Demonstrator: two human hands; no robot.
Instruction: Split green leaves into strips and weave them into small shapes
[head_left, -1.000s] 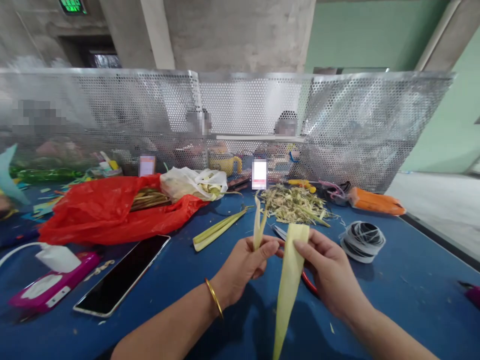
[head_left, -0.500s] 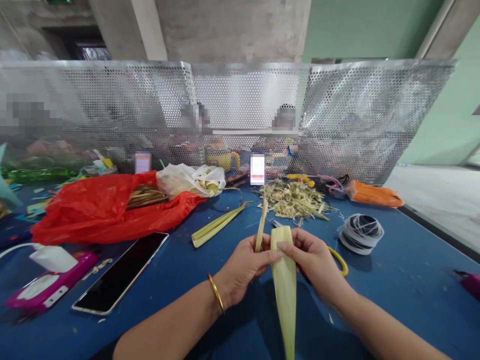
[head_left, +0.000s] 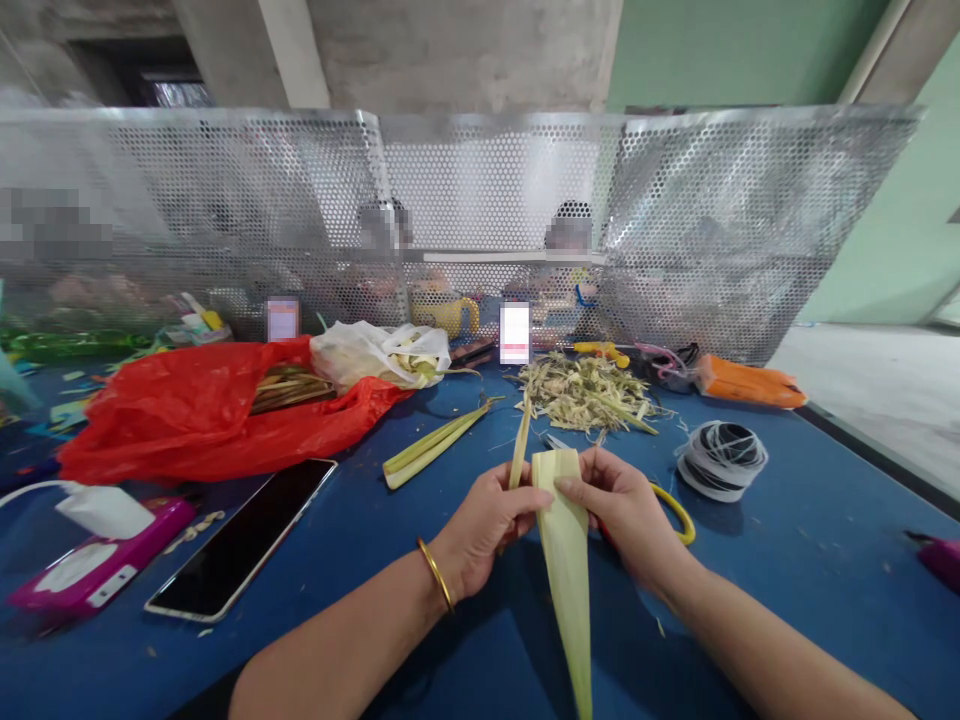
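My left hand (head_left: 484, 528) is closed around a narrow yellow leaf strip (head_left: 520, 440) that stands up from the fist, and its thumb touches the wide leaf. My right hand (head_left: 626, 512) pinches the top of a wide pale-green leaf (head_left: 564, 560) that hangs down toward me, tapering to a point. Both hands meet above the blue table (head_left: 787, 560). Under the right hand lie scissors with yellow and red handles (head_left: 675, 508), partly hidden.
A pile of leaf scraps (head_left: 589, 392), a folded leaf piece (head_left: 431, 448) and a coil of black-and-white cord (head_left: 721, 458) lie ahead. A red bag (head_left: 187, 410), a white bag (head_left: 379, 357), a phone (head_left: 244, 540) and a pink device (head_left: 97, 565) sit left. A perforated metal screen (head_left: 480, 200) backs the table, people behind it.
The wide leaf swung from slanting left to hanging nearly straight. My hands came closer together, the left thumb now against the leaf, and the view dipped slightly.
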